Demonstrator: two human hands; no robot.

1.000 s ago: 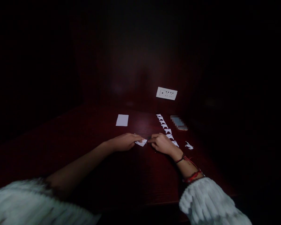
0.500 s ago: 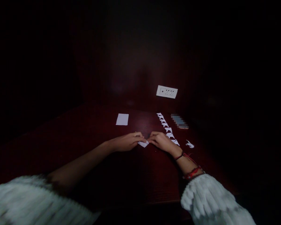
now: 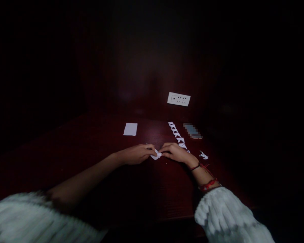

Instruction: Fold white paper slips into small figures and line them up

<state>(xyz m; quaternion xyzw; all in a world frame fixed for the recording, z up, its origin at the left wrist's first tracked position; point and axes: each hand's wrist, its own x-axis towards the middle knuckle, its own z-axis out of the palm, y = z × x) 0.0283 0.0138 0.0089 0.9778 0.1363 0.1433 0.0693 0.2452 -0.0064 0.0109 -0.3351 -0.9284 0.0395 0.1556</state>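
Note:
A small folded piece of white paper lies on the dark red table between my hands. My left hand, with a ring on one finger, is closed on its left side, thumb and fingertips pressing it. From the right, my right hand pinches the paper's edge with thumb and forefinger. Just beyond my right hand runs a slanting row of several folded white paper pieces; the near end is partly hidden by that hand. Farther back on the left lies a flat stack or sheet of white paper.
A phone with a blurred screen lies to the right of the row. Crumpled white paper scraps sit to the right of my right wrist. A white wall socket is at the back. The table's front edge runs before me.
The folded paper has turned slightly between my fingers, and more of its right part shows. My right hand covers more of the row's near end. The whole view has shifted a little.

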